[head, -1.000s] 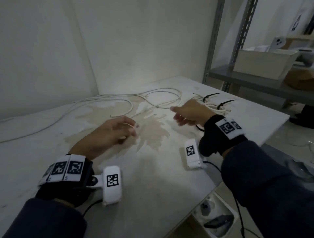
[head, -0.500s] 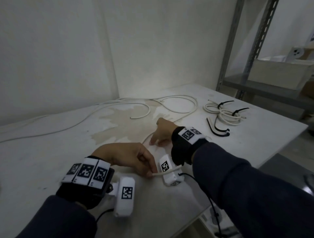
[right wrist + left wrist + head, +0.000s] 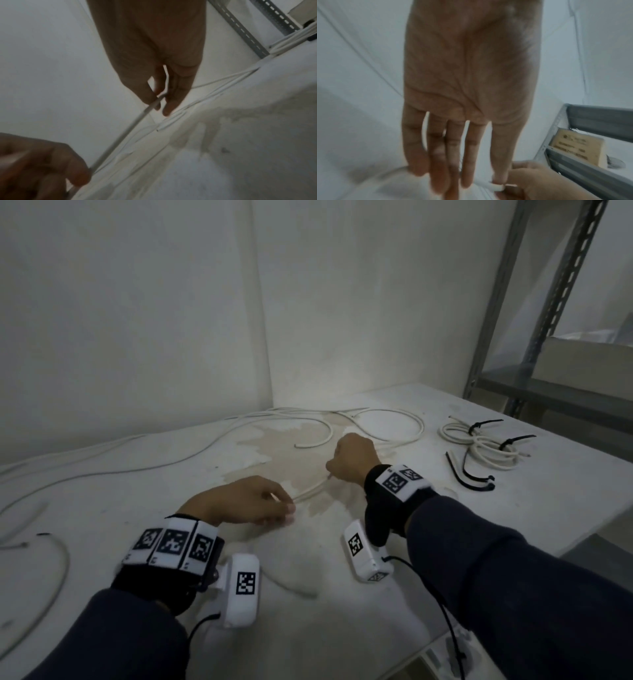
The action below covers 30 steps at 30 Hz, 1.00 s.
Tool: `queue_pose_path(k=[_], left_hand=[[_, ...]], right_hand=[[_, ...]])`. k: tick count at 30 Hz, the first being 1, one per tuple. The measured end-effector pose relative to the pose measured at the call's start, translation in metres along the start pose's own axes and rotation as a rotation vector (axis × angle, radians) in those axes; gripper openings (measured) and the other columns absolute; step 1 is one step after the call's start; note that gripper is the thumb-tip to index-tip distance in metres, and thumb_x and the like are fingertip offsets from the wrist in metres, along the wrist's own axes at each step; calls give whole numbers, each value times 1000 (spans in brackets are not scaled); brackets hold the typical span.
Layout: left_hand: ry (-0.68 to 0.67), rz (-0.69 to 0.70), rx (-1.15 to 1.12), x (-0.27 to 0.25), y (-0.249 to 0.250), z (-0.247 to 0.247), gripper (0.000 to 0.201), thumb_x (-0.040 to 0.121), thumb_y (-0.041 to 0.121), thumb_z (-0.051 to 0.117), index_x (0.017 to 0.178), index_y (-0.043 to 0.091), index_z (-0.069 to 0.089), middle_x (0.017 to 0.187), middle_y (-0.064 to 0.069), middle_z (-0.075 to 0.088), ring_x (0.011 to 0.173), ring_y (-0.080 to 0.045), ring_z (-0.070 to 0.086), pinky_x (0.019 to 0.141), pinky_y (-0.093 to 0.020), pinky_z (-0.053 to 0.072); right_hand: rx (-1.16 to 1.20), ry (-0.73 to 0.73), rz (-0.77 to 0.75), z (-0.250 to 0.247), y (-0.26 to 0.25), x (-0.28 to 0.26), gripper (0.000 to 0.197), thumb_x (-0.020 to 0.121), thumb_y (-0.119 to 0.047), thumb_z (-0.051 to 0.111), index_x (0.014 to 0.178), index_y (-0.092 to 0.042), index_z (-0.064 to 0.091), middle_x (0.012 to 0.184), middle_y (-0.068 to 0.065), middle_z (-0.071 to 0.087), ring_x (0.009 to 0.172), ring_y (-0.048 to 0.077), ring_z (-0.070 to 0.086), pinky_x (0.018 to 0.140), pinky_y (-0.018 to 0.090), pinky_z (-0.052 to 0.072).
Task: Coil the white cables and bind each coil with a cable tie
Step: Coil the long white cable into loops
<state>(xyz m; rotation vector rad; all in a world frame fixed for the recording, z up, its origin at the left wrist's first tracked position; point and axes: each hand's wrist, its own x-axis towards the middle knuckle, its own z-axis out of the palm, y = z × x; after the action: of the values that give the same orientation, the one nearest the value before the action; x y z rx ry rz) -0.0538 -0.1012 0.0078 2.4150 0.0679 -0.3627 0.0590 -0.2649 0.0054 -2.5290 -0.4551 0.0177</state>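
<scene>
A white cable [image 3: 310,493] runs in a short taut stretch between my two hands over the stained middle of the white table [image 3: 342,628]. My left hand [image 3: 291,510] pinches its near end between fingertip and thumb; the left wrist view shows the cable's white tip [image 3: 494,187] under the index finger [image 3: 499,169]. My right hand [image 3: 329,474] grips the same cable [image 3: 123,136] further along, fingers curled round it [image 3: 159,100]. Behind the hands, more of the loose white cable [image 3: 394,414] lies in wide loops. A bound coil [image 3: 486,445] with two black ties rests at the right.
Two loose black cable ties [image 3: 467,474] lie in front of the bound coil. Another white cable [image 3: 58,577] curves at the table's left side. A grey metal rack [image 3: 493,337] with a box [image 3: 582,361] stands at the back right. Walls close the table's back corner.
My left hand has moved forward from the near edge with the cable end. The right hand has slid further up the cable, which now runs taut between them. The view has tilted up.
</scene>
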Motion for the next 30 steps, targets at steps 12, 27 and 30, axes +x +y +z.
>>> queue_pose_path(k=[12, 27, 30], left_hand=[[235, -60, -844, 22, 36, -39, 47, 92, 51, 49, 108, 7, 59, 89, -9, 60, 73, -17, 57, 64, -26, 46], [660, 441, -1637, 1, 34, -94, 19, 87, 3, 56, 70, 9, 57, 52, 1, 55, 49, -7, 52, 56, -18, 46], [844, 541, -1711, -20, 11, -112, 18, 86, 7, 58, 70, 14, 53, 55, 3, 57, 49, -7, 50, 59, -18, 43]], right_hand=[[293, -169, -597, -2, -30, -24, 25, 71, 11, 72, 89, -6, 70, 82, 4, 67, 64, 9, 58, 67, 24, 53], [247, 136, -244, -34, -5, -11, 20, 72, -3, 78, 69, -21, 69, 65, -7, 63, 65, 4, 58, 55, 6, 40], [175, 311, -196, -38, -20, -6, 25, 77, -7, 70, 67, -28, 65, 73, -3, 66, 75, 15, 63, 63, 20, 43]])
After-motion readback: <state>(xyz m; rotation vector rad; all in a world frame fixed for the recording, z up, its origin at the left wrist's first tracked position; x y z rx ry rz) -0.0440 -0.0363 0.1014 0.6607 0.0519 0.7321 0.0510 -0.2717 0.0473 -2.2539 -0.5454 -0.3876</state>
